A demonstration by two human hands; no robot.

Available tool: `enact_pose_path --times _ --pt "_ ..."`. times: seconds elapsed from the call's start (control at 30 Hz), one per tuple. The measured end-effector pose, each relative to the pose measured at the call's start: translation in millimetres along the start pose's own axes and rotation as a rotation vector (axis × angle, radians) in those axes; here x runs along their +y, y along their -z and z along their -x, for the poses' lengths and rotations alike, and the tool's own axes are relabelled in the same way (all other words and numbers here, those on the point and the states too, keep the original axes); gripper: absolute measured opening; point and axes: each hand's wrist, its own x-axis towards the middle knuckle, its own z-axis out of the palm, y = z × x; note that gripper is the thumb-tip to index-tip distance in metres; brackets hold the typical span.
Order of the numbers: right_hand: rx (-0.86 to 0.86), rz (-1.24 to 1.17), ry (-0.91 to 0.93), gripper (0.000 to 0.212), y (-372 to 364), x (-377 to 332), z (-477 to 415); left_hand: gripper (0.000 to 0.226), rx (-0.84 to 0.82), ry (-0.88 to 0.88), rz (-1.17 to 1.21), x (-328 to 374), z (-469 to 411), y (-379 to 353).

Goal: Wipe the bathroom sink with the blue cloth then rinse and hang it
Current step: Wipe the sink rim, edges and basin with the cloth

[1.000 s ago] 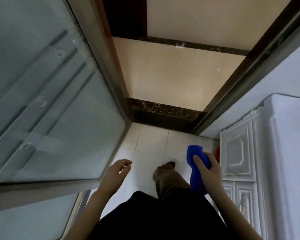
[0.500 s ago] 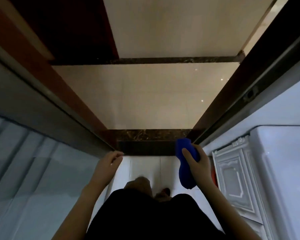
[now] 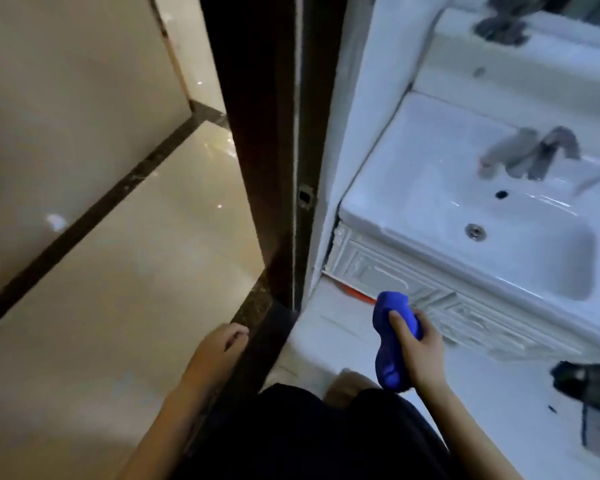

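Cloth (image 3: 392, 341) bunched in right hand (image 3: 418, 344), left hand (image 3: 222, 344) loose, apart.

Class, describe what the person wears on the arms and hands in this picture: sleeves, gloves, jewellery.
Nothing: the left hand and right hand are ungloved, both forearms bare with no sleeve in view, and no watch, ring or bracelet shows.

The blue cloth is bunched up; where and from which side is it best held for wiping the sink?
Probably around its pinched middle, from its right, as the right hand grips it now, thumb across the front. The blue cloth stands as an upright roll, so a wad pokes out above the fist, free to press on the sink.
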Motion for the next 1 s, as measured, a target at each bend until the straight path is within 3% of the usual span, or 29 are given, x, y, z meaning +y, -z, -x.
enact_pose_path --times 0.2,0.47,0.77,0.9,1.0 --pt "0.297 -0.119 -0.119 0.007 39 15 10 0.014 -0.224 -0.153 -0.093 46 -73 -26" --pt "0.474 -0.235 -0.274 0.009 99 55 -28 0.013 -0.495 -0.3 -0.258 114 -127 -121" --pt "0.338 -0.277 -0.141 0.007 175 15 -162 0.01 -0.44 -0.411 -0.21 268 -196 -196" --pt "0.327 -0.339 -0.126 0.01 197 -2 -204 0.05 -0.368 -0.523 -0.235 316 -229 -199" --pt "0.331 -0.427 -0.181 0.015 204 -7 -236 0.063 -0.31 -0.579 -0.333 339 -264 -198"
